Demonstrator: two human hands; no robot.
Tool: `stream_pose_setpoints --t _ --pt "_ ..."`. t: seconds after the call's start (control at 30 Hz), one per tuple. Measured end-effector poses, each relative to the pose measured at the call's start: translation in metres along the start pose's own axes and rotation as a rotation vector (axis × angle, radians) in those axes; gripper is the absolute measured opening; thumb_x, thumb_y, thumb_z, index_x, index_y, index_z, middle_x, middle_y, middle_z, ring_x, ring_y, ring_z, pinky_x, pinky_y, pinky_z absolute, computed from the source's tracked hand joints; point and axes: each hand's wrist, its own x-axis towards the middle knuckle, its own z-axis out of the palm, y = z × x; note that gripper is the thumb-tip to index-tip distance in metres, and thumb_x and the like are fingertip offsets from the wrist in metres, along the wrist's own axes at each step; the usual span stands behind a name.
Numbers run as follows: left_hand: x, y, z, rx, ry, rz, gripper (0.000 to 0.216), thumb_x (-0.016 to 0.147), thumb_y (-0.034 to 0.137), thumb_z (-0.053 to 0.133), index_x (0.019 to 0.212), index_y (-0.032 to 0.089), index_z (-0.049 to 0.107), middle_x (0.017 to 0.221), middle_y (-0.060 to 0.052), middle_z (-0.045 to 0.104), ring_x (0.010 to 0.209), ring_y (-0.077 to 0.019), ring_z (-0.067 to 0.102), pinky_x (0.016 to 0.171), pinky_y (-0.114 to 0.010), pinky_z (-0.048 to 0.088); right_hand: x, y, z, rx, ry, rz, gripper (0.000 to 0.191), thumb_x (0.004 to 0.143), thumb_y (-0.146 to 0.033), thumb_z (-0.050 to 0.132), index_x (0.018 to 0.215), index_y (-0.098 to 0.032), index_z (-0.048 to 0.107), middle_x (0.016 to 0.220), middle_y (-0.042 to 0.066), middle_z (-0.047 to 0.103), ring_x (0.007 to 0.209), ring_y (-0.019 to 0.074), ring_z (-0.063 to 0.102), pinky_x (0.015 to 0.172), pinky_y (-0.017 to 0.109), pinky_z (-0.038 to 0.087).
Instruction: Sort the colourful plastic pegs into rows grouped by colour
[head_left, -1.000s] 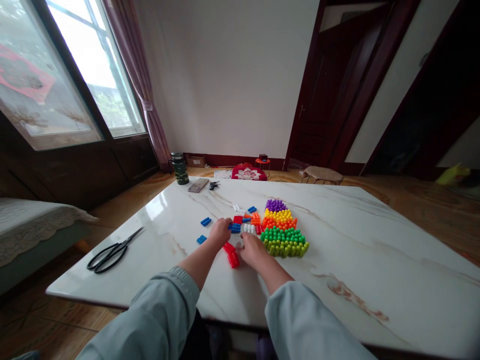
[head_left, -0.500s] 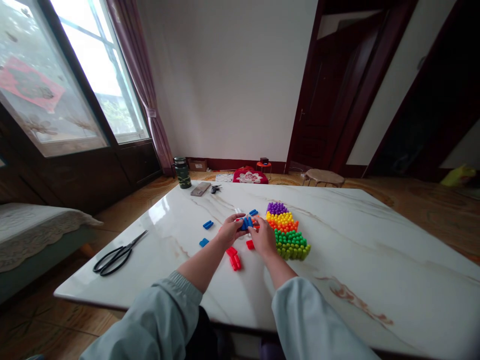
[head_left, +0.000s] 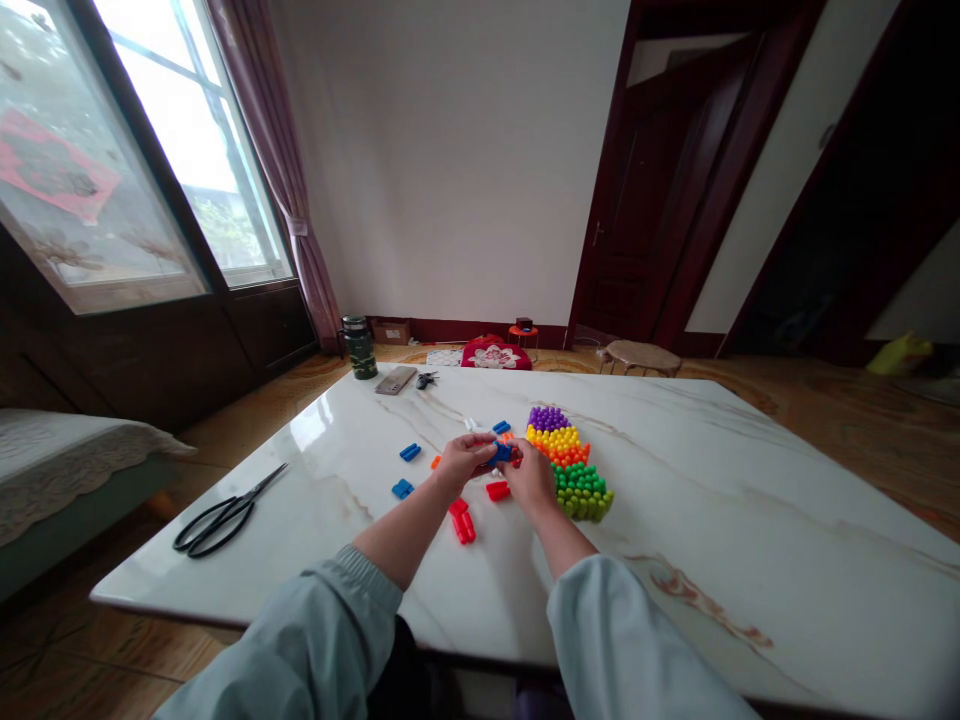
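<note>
My left hand and my right hand meet above the table, fingers closed on blue plastic pieces between them. The fingertips partly cover these pieces, so their exact shape is hard to make out. Just below lies a red piece, and nearer to me are more red pieces. Blue pieces rest to the left and beyond the hands. Beside my right hand stands a block of upright plastic pieces in colour bands: purple, yellow, orange and green.
Black-handled scissors lie on the left of the marble-patterned table. A camouflage flask, a phone and keys are at the far left edge. A round stool stands behind the table.
The blue pieces between my fingers have turned and now lie flatter. Both hands stay close together. The whole view has shifted slightly.
</note>
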Motion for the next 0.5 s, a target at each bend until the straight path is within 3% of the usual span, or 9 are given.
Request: stream_pose_setpoints --t 0.3,0.5 --pt "0.0008 -0.0044 0.0067 -0.047 -0.049 0.028 0.043 0.057 0.034 0.09 0.089 0.011 0.072 0.082 -0.007 0.073 0.076 -0.014 0.068 0.077 -0.024 0.054 0.0039 0.0046 0.0039 0.235 0.114 0.023 0.027 0.075 -0.019 0.063 0.102 -0.017 0.064 0.093 0.008 0.073 0.088 0.0196 0.069 0.082 0.029 0.052" --pt "0.0037 -0.0071 0.0074 -0.069 -0.069 0.037 0.047 0.057 0.038 0.089 0.092 0.01 0.074 0.086 -0.009 0.074 0.084 -0.0161 0.068 0.082 -0.024 0.052 0.0062 0.0091 0.0019 0.317 0.077 -0.02 0.028 0.077 -0.029 0.059 0.101 -0.018 0.069 0.091 0.006 0.074 0.087 0.0202 0.068 0.081 0.031 0.053"
